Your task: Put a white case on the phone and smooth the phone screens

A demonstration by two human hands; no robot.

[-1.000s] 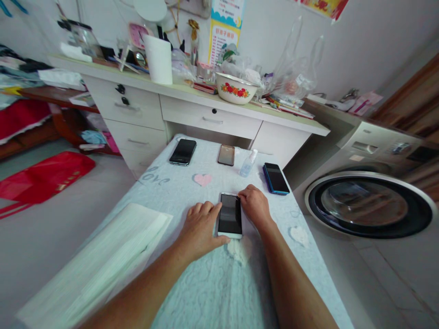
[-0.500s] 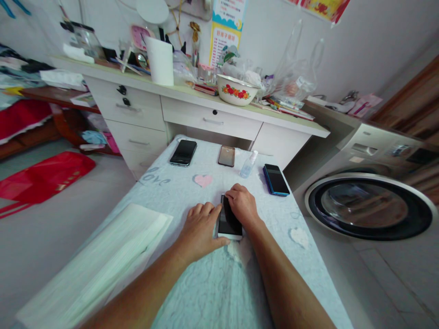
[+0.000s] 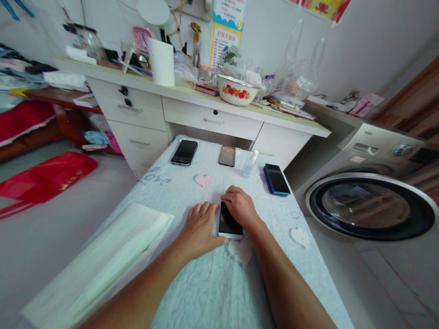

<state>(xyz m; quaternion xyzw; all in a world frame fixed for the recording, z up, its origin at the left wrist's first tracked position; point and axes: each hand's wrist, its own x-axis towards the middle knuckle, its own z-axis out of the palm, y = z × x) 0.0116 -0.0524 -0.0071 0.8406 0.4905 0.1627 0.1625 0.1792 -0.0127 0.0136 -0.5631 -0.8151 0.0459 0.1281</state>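
Note:
A white-framed smartphone (image 3: 230, 224) lies screen up on the cloth-covered table. My left hand (image 3: 202, 228) steadies it from the left, with the forefinger along its side and the thumb at its near edge. Over the upper end of the screen, my right hand (image 3: 238, 205) is closed, its bent fingertips pressed together near the top left corner. Whatever those fingertips pinch, if anything, is hidden. Beyond the hands are a clear spray bottle (image 3: 249, 164), a translucent phone case (image 3: 227, 156), a black phone (image 3: 184, 152) and a blue-edged phone (image 3: 276, 179).
A folded pale sheet (image 3: 99, 265) lies along the table's left side. Behind the table (image 3: 181, 183) stands a white desk (image 3: 137, 119) with a paper roll (image 3: 161, 61) and a flowered bowl (image 3: 237, 90). A washing machine (image 3: 370, 155) stands at right; a red bag (image 3: 51, 176) lies on the floor.
The left forefinger and thumb have drawn back slightly to the left. My right hand has shifted slightly left and down over the screen. The smartphone stays in about the same place.

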